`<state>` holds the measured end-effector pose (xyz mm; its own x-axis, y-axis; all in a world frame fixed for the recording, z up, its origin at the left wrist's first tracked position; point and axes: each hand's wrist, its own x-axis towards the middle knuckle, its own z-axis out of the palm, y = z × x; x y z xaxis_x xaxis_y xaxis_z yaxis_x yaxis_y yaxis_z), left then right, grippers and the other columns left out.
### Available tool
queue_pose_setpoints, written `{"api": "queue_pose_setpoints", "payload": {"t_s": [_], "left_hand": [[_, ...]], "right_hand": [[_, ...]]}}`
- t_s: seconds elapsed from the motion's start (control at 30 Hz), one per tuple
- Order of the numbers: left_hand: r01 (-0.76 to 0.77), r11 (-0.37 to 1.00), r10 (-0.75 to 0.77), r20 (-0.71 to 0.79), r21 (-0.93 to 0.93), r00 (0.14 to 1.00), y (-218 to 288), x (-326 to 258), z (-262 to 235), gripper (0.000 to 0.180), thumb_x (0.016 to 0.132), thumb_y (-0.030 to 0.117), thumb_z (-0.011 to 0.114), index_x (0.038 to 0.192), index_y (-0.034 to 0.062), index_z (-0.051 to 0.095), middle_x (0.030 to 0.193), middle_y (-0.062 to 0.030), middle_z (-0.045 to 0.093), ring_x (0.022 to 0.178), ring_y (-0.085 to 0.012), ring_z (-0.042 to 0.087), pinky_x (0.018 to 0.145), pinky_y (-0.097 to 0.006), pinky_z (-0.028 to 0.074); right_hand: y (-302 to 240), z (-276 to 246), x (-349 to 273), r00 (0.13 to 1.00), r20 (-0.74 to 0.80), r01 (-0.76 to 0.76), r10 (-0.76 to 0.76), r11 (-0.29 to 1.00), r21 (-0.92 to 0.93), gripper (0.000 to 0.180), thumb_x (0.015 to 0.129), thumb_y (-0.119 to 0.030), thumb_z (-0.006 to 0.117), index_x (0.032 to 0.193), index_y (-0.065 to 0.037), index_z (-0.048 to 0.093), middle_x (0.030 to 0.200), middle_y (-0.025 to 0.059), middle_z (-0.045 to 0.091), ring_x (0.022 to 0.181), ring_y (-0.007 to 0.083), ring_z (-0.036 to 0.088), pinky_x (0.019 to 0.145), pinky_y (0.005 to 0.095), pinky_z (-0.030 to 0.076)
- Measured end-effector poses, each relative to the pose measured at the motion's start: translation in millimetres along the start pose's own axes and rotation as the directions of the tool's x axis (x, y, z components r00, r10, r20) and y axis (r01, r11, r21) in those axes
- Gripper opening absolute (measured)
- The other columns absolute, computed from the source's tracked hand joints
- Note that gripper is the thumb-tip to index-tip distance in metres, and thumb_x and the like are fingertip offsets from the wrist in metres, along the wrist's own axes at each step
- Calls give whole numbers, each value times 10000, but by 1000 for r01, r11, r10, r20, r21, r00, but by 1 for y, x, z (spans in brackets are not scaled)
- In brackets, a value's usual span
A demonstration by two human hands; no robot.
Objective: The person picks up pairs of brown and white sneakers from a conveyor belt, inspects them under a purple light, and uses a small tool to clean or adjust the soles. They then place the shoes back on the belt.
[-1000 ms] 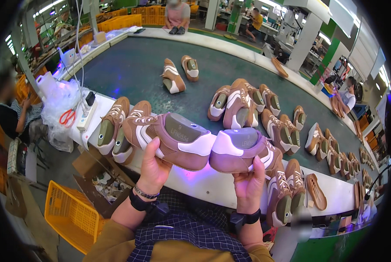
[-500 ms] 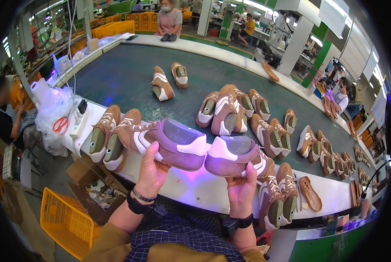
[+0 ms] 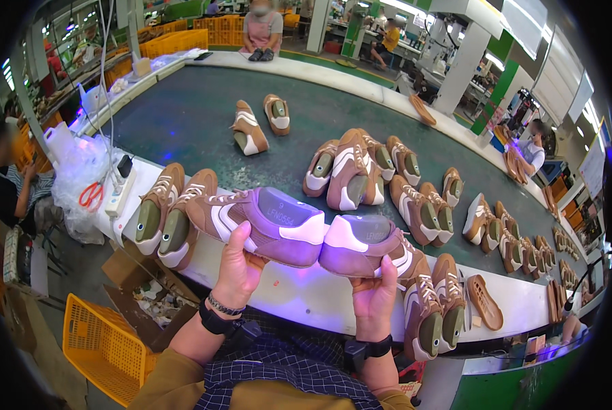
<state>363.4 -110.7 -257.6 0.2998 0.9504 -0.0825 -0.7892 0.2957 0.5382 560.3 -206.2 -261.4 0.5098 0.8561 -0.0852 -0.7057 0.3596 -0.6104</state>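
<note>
Both hands are closed around sneakers, one shoe each. The left hand [image 3: 239, 263] grips a brown and white sneaker [image 3: 254, 224] from below, fingers wrapped over its side, with the sole turned up toward the camera and the laces pointing left. The right hand [image 3: 376, 295] clasps a second brown sneaker [image 3: 364, 244] the same way, thumb along its lower edge; this shoe is washed in purple light. The two shoes are held heel to heel, their white heel patches touching or nearly so, above the near edge of a white table ledge [image 3: 306, 297].

Just left of the left hand, two matching sneakers [image 3: 169, 215] lie side by side on the ledge, openings facing up. Just right of the right hand, two more sneakers [image 3: 434, 311] stand on the ledge, and beside them lies a loose brown insole [image 3: 485, 301].

Beyond the held shoes stretches a dark green conveyor belt [image 3: 196, 123]. On it, directly behind the grip, sits a cluster of sneakers [image 3: 354, 167]; further left and back is a separate pair [image 3: 258, 123]; more pairs trail off to the right.

Far left of the grip are red-handled scissors [image 3: 90, 195] and a white power strip [image 3: 121, 191]. Below the left forearm stands a yellow plastic crate [image 3: 101, 345].
</note>
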Motion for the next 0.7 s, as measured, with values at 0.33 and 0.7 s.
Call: {"api": "queue_pose_setpoints", "payload": {"t_s": [0.33, 0.7], "left_hand": [[-59, 997, 59, 2, 40, 998, -8, 1, -2, 431, 825, 264, 568, 1200, 90, 448, 1134, -39, 550, 1038, -173, 543, 889, -350, 449], [-83, 977, 85, -2, 195, 996, -7, -7, -12, 429, 828, 233, 563, 1211, 89, 438, 1158, -34, 531, 1052, -176, 533, 897, -358, 442]], "right_hand": [[-3, -4, -3, 998, 17, 58, -56, 991, -118, 387, 858, -278, 521, 1166, -50, 468, 1108, 91, 566, 979, 209, 579, 808, 358, 509], [-10, -6, -7, 985, 28, 171, -170, 949, -265, 421, 823, -198, 580, 1189, -50, 435, 1078, 61, 542, 935, 172, 572, 752, 332, 509]]}}
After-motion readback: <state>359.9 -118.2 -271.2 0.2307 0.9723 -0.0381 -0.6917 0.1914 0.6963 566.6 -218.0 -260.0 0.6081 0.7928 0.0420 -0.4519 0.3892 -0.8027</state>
